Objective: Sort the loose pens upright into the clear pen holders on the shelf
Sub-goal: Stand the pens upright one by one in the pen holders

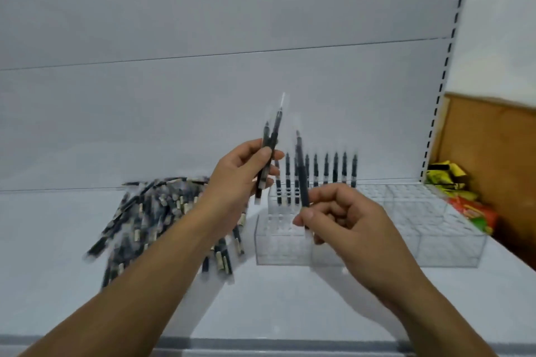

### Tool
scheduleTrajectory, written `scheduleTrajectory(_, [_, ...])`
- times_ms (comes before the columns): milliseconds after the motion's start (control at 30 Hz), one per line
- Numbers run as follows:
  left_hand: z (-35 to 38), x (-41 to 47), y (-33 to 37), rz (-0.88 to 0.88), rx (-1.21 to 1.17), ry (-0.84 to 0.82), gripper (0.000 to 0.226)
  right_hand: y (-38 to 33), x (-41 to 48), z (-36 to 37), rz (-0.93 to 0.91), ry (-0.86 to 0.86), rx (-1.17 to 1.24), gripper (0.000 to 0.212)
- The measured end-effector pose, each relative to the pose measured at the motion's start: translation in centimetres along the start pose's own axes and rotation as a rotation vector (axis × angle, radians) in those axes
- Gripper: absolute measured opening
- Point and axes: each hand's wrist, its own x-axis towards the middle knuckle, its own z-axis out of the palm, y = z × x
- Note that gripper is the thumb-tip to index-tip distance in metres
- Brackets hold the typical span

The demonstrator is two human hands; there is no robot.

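Observation:
My left hand (240,174) grips two dark pens (268,148) in clear sleeves, held upright above the shelf. My right hand (342,220) pinches a single dark pen (301,174), tilted slightly left, just over the front of the clear pen holder (278,249). Several dark pens (324,171) stand upright in a row along the holder's back. A heap of loose dark pens (150,211) lies on the white shelf (58,255) to the left, partly hidden by my left forearm.
A second clear holder (429,220) adjoins the first on the right. Yellow, red and green packets (461,197) lie beyond it by a brown board (493,159). A slotted upright (443,72) runs up the white back panel.

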Motion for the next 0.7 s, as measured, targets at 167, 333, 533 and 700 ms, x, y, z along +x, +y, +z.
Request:
scheduleTrajectory(167, [6.0,1.5,-1.1,-0.056,-0.180,-0.108,0.017,0.9,2.5,-6.1,0.016,0.199,-0.131,0.007])
scheduleTrajectory(333, [7.8,1.7,-3.7,-0.133,-0.074,-0.166,0.015,2.3,4.9,-10.2,0.070,0.311,-0.302,0.005])
scheduleTrajectory(533, [7.3,2.5,-4.6,-0.140,-0.081,-0.143,0.013,3.4,8.3,-11.6,0.137,0.351,-0.386,0.019])
scheduleTrajectory(700, [7.4,2.4,-4.6,-0.155,-0.084,-0.174,0.013,4.1,10.1,-11.6,0.159,0.277,-0.532,0.010])
